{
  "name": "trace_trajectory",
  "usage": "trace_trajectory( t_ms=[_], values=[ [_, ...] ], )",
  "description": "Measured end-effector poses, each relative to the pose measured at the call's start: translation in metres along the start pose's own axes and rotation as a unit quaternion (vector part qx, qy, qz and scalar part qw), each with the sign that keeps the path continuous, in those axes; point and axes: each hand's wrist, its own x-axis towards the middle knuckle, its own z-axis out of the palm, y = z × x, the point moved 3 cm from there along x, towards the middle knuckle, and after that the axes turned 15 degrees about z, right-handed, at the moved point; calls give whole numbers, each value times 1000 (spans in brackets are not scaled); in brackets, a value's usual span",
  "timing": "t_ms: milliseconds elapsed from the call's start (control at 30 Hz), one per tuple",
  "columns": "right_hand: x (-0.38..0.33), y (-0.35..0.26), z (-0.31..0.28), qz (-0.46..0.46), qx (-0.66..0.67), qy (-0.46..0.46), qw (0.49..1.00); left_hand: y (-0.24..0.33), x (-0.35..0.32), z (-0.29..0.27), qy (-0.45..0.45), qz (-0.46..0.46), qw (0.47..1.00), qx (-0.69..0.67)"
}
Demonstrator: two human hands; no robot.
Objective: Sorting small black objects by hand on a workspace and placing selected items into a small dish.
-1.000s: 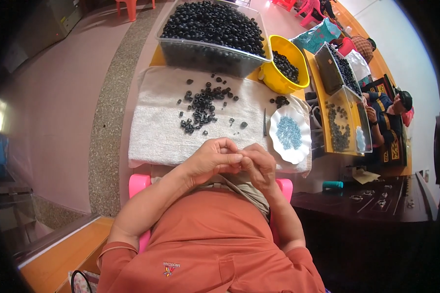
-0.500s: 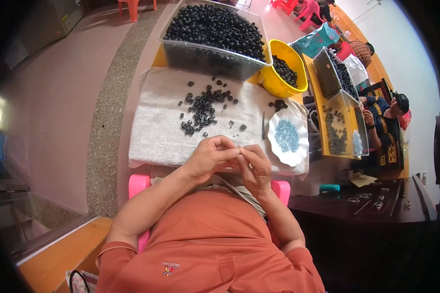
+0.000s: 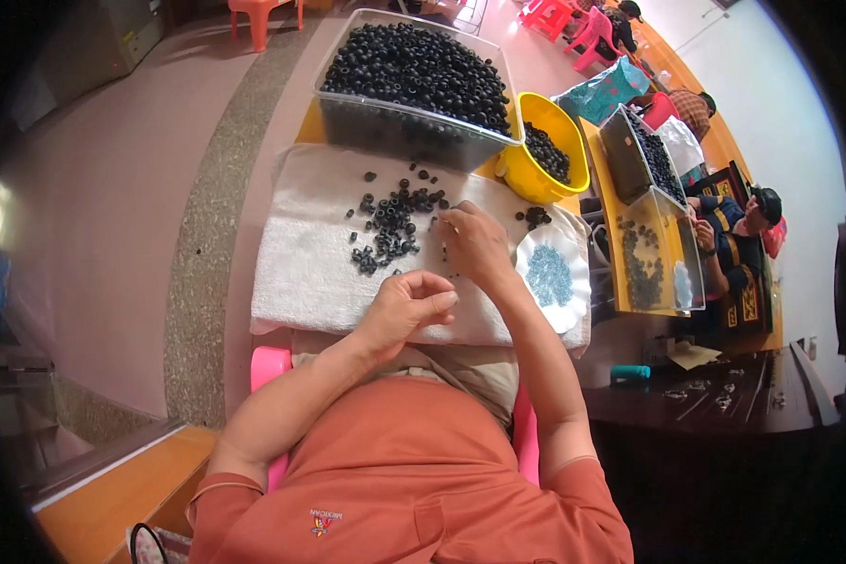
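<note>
I can't tell if left hand (image 3: 407,307) or right hand (image 3: 477,244) grips anything; a forearm (image 3: 542,362) swing could tip the dish (image 3: 576,303) near the towel (image 3: 296,282)'s right edge

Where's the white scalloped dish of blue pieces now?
In the head view, right of centre, the white scalloped dish rests on the white cloth, right of the person's right hand and nearer the person than the yellow plastic tub.

Any item in your bare left hand (image 3: 406,308) (if held): too small to tell. Your bare right hand (image 3: 477,244) masks some white cloth towel (image 3: 301,273); the lower edge crops your rust-red fabric shirt (image 3: 395,428).
</note>
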Motion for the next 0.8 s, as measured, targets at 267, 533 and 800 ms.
trace_trajectory(
  t_ms=[267, 533, 800],
  values=[
    [11, -2, 13, 16, -12, -51, 999, 4, 2, -1, 6, 9, 1000, -8],
    [7, 0, 7, 1, 48, -113, 992, 4, 3, -2, 22, 7, 1000, -7],
    [-11, 22, 5, 35, 352, -105, 930, 7, 2, 0, 35, 8, 999, -15]
  ],
)
